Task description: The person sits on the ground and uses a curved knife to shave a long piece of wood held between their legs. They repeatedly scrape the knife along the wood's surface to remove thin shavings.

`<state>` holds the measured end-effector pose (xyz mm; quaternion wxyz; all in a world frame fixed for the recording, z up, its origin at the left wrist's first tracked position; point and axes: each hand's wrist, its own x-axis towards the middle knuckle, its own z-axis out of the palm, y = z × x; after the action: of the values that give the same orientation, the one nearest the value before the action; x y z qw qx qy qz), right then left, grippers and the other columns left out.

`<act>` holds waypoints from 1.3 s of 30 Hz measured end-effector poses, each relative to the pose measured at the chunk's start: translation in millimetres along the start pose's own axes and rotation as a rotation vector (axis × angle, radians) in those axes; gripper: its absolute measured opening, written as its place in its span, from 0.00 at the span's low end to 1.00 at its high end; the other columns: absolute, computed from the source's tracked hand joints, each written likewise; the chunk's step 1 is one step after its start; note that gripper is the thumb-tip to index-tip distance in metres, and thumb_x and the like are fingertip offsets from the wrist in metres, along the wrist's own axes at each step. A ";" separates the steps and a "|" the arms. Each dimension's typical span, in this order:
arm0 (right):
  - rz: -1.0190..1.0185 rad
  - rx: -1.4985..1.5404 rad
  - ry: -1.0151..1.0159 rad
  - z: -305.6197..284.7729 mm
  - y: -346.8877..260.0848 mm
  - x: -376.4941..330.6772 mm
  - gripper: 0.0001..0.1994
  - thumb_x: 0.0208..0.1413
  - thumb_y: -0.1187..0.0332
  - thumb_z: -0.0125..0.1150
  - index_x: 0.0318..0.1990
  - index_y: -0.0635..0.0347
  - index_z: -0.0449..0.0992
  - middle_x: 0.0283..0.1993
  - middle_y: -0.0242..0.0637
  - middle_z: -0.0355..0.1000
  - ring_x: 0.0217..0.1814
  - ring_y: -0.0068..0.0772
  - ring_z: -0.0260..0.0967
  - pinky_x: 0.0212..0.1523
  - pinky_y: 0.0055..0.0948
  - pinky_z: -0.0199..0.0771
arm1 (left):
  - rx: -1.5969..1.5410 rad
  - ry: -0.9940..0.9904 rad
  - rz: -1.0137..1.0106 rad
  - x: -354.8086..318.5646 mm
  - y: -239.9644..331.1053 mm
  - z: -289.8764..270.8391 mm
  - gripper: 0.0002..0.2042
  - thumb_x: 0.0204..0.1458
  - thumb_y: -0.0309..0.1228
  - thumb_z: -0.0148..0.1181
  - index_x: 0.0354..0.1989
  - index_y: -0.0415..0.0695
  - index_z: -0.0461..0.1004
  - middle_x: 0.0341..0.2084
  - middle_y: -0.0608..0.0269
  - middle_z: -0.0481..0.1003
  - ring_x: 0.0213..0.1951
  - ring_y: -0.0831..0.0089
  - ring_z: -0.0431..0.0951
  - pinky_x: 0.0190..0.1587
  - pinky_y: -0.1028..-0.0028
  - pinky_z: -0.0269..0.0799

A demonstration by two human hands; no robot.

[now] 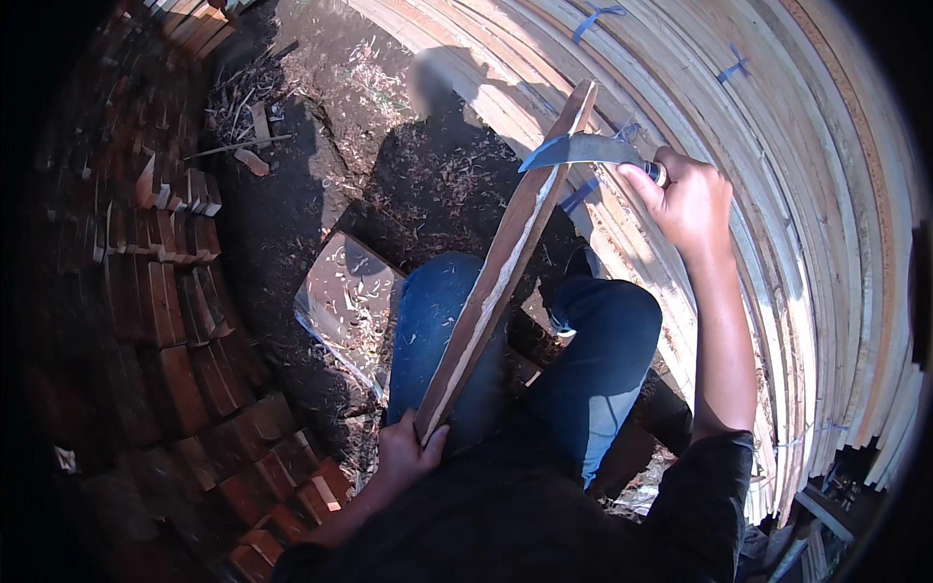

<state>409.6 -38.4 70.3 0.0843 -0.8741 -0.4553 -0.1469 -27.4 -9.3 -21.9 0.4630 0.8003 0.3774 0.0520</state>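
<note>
A long brown wooden strip [505,257] slants up and away from my lap, with a pale, rough band running along its edge. My left hand [406,452] is closed round its near end, close to my body. In my right hand [688,199] is the handle of a curved knife [583,152], its fingers wrapped round it and the thumb laid along it. The blade lies across the strip near the far end, its tip reaching past the left side. Whether the edge bites into the wood cannot be made out.
Stacked brown timber [165,301] fills the left side. Long pale planks [777,194], bundled with blue ties [734,66], curve along the right. A board [355,291] strewn with shavings lies beside my left knee. Shavings and wood scraps [260,121] litter the dark ground.
</note>
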 end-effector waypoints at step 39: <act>0.518 0.652 -0.046 4.1 20.1 -51.9 0.29 0.60 0.48 0.56 0.20 0.69 0.71 0.13 0.47 0.61 0.18 0.36 0.59 0.27 0.37 0.66 | -0.031 -0.009 -0.092 0.5 14.2 -0.6 0.14 0.51 0.35 0.63 0.30 0.35 0.71 0.11 0.48 0.71 0.17 0.52 0.77 0.20 0.62 0.70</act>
<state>398.7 -88.8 49.0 0.3806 -0.8903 -0.2448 0.0507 -19.4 -12.7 -10.6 0.4789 0.7752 0.4107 0.0327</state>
